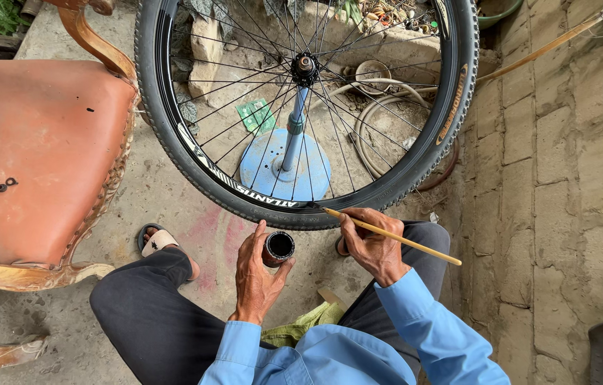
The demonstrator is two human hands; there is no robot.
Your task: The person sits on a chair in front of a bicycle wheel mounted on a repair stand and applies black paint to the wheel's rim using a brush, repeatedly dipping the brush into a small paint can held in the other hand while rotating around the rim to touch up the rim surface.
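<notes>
Left hand [255,274], lower centre, gripped a small dark round paint pot [279,247]; right hand [367,242] pinched a thin wooden-handled brush [387,234], bristles touching the black spoked bicycle wheel's rim [259,194]. Judged best practice: steady wrist, light strokes along the lettering.

Your left hand [255,274] cups a small round dark pot [278,247], its open mouth facing up. Your right hand [371,246] pinches a thin pale wooden-handled brush [387,234], its dark tip touching the rim of the black spoked bicycle wheel [306,107]. The wheel stands on a blue round-based metal stand [285,165]. A worn orange-seated carved wooden chair [38,157] sits to your left.
</notes>
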